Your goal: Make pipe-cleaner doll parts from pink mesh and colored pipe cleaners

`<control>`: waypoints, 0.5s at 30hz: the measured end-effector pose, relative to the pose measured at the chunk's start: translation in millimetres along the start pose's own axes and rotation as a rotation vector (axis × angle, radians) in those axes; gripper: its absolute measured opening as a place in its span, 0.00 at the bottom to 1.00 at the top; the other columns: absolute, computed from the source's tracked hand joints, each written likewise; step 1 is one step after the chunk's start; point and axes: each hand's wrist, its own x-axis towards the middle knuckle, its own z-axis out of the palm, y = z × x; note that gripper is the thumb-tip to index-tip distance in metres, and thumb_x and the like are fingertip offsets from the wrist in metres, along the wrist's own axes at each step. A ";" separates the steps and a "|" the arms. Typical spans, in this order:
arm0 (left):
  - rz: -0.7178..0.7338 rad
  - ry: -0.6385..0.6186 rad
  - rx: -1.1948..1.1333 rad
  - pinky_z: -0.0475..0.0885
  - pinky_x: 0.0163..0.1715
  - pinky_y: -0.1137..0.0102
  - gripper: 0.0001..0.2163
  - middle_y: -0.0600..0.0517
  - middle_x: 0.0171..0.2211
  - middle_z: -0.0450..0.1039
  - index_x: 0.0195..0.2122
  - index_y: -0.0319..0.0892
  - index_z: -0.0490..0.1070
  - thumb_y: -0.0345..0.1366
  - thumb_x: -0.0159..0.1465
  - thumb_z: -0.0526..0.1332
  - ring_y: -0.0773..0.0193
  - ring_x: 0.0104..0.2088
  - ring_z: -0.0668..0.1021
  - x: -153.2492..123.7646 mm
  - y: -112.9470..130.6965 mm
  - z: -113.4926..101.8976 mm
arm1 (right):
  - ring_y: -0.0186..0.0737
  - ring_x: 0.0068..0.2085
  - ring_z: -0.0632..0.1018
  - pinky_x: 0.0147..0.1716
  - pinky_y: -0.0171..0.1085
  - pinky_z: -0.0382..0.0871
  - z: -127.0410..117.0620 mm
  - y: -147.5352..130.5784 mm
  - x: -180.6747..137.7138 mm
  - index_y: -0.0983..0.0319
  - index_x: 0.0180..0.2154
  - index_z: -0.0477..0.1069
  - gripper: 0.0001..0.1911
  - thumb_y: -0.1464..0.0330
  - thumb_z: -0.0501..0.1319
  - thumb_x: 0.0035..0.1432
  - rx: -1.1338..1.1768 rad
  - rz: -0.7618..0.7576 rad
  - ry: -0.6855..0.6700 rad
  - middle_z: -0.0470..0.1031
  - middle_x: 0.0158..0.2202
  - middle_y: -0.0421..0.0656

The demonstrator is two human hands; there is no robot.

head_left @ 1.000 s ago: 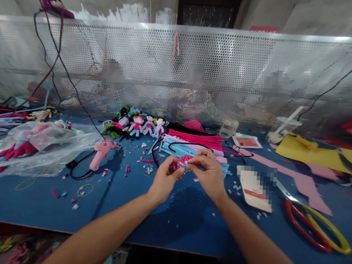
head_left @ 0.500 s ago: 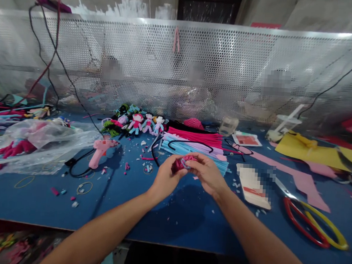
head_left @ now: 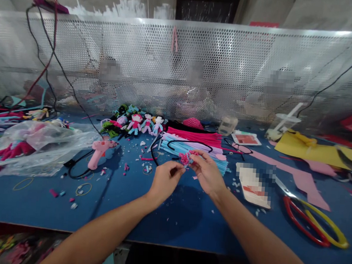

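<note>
Over the front middle of the table I hold a small twisted piece of pink and blue pipe cleaner (head_left: pixel 186 158). My right hand (head_left: pixel 207 174) pinches its right side between thumb and fingers. At its lower left end, my left hand (head_left: pixel 165 181) has thumb and fingertips pressed together on a thin tip. Just behind the hands lie bundles of pipe cleaners: bright pink ones (head_left: pixel 193 136), and light blue ones (head_left: pixel 175 145) with lilac among them. A bent black pipe cleaner (head_left: pixel 190 142) rests across the bundles.
Left stand a pink glue gun (head_left: pixel 98 152) with its cord and a plastic bag (head_left: pixel 57 140) holding a doll. Small dolls (head_left: pixel 148 123) sit at the back. To the right lie a phone-shaped object (head_left: pixel 253 189), large scissors (head_left: pixel 308 221), pink sheet (head_left: pixel 305 181), yellow sheet (head_left: pixel 322 152) and plastic cup (head_left: pixel 281 125).
My left hand has drawn slightly down and left, from cupping the piece to pinching its end. More of the pink and blue piece shows, raised in my right fingers.
</note>
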 end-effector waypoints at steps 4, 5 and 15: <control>0.244 0.015 0.066 0.64 0.42 0.66 0.07 0.47 0.32 0.72 0.31 0.46 0.76 0.29 0.57 0.59 0.58 0.35 0.72 -1.6 8.0 -7.4 | 0.33 0.31 0.72 0.31 0.35 0.68 4.1 7.4 -4.3 0.60 0.33 0.72 0.11 0.66 0.68 0.44 -0.142 -0.125 -0.002 0.74 0.31 0.38; 0.255 0.029 0.058 0.63 0.43 0.66 0.07 0.46 0.32 0.72 0.30 0.46 0.77 0.28 0.56 0.60 0.57 0.36 0.72 -0.1 9.8 -10.5 | 0.34 0.31 0.72 0.31 0.35 0.67 5.3 8.7 -6.0 0.60 0.34 0.72 0.11 0.66 0.68 0.45 -0.179 -0.139 -0.019 0.74 0.31 0.38; 0.133 0.095 -0.033 0.63 0.34 0.70 0.05 0.51 0.26 0.71 0.25 0.44 0.75 0.30 0.56 0.61 0.63 0.30 0.70 17.3 12.2 -23.6 | 0.33 0.27 0.70 0.26 0.34 0.63 7.3 -2.5 -13.6 0.61 0.31 0.74 0.10 0.68 0.67 0.43 -0.222 0.064 -0.201 0.73 0.29 0.40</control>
